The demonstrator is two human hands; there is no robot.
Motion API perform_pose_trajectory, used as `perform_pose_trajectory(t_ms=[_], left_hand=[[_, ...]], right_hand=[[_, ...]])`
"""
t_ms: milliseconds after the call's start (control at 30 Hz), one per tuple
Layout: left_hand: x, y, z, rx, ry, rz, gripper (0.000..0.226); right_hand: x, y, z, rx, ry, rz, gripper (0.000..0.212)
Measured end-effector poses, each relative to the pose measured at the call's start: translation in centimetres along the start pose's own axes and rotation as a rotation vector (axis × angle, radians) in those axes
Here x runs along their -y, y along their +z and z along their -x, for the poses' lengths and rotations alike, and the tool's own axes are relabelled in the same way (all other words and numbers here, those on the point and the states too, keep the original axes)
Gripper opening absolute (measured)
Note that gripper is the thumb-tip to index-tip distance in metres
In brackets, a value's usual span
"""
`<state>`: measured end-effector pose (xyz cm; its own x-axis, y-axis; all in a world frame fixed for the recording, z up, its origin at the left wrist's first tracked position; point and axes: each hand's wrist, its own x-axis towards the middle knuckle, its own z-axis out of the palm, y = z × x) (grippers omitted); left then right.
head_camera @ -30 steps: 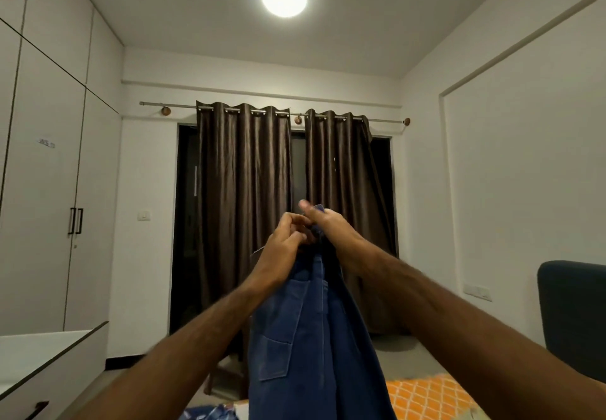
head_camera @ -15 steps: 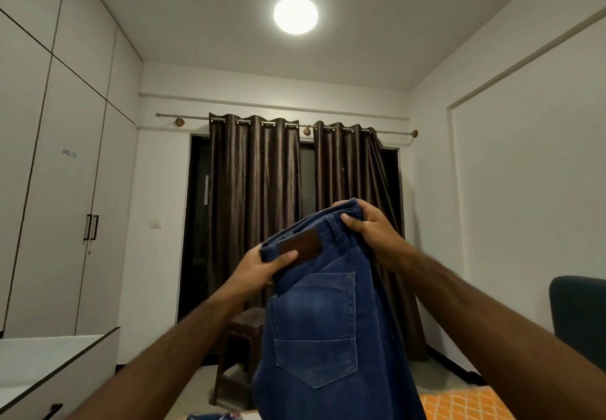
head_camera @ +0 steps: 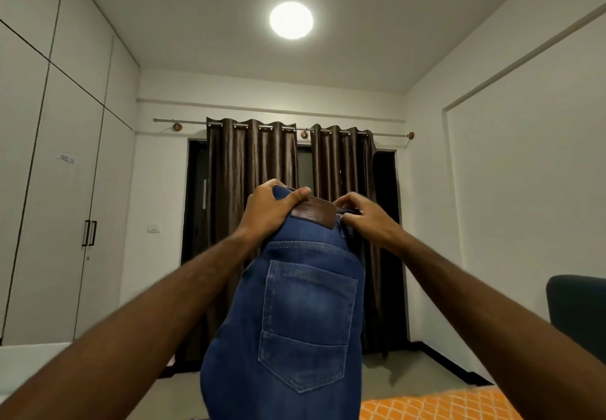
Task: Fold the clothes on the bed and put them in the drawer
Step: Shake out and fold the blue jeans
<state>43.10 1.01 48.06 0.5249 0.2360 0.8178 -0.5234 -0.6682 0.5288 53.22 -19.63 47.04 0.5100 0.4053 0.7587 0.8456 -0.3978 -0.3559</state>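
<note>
Head view faces a white-walled room: brown curtains (head_camera: 259,209) ahead, wardrobe doors (head_camera: 65,206) at left, a round ceiling light (head_camera: 291,20) on, and an orange patterned bed cover (head_camera: 436,406) at bottom right. Blue jeans (head_camera: 295,321) hang upright in mid-air, back pocket facing the camera. Left hand (head_camera: 267,211) grips the waistband with curled fingers; right hand (head_camera: 364,216) pinches the waistband beside the leather patch (head_camera: 313,213).

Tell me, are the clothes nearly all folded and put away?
Not nearly. Nothing folded shows in this view. Right now the left hand and right hand grip the waistband of the jeans, held up in the air with the back pocket facing us. They seem doubled lengthwise, but not folded small. They'd still need folding on the bed, then putting in a drawer, which isn't in view.
</note>
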Motion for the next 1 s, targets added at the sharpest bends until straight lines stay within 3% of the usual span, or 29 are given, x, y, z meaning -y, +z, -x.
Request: perform_pose_trajectory(t_ms=[33,100,167,267,400,533,600,667,800,900,1000], left_hand=[[0.2,0.0,0.1,0.006,0.009,-0.002,0.043],[0.6,-0.1,0.2,0.004,0.018,0.004,0.045],[0.5,0.0,0.2,0.002,0.026,0.033,0.044],[-0.5,0.4,0.2,0.019,0.072,0.104,0.039],[-1.7,-0.4,0.6,0.057,0.141,0.201,0.031],[-2.0,-1.1,1.1,0.118,0.192,0.236,0.014],[-2.0,-1.2,1.3,0.102,0.198,0.228,0.014],[-1.5,-1.4,1.5,0.110,0.170,0.264,0.023],[2.6,-1.5,4.4,0.326,-0.027,0.408,0.066],[7.8,0.1,9.1,0.362,-0.056,0.284,0.067],[11.4,0.8,12.3,0.338,-0.120,0.306,0.041]], right_hand=[[0.5,-0.4,0.0,-0.040,-0.111,0.164,0.033],[1.8,-0.5,0.2,0.038,-0.254,0.231,0.041],[3.3,0.3,0.2,0.203,-0.276,0.177,0.046],[4.3,1.3,-0.5,0.235,-0.260,0.153,0.065],[5.0,0.5,-1.0,0.209,-0.280,-0.087,0.054],[6.0,-0.2,-1.8,0.407,-0.243,-0.242,0.062],[6.4,-0.5,-2.2,0.462,-0.244,-0.233,0.054],[6.6,-0.7,-2.4,0.424,-0.292,-0.158,0.043],[6.4,-1.8,-3.0,0.159,-0.381,0.009,0.035],[5.9,-3.9,-4.0,-0.005,-0.392,0.075,0.027],[5.5,-5.5,-4.5,-0.044,-0.374,0.215,0.019]])
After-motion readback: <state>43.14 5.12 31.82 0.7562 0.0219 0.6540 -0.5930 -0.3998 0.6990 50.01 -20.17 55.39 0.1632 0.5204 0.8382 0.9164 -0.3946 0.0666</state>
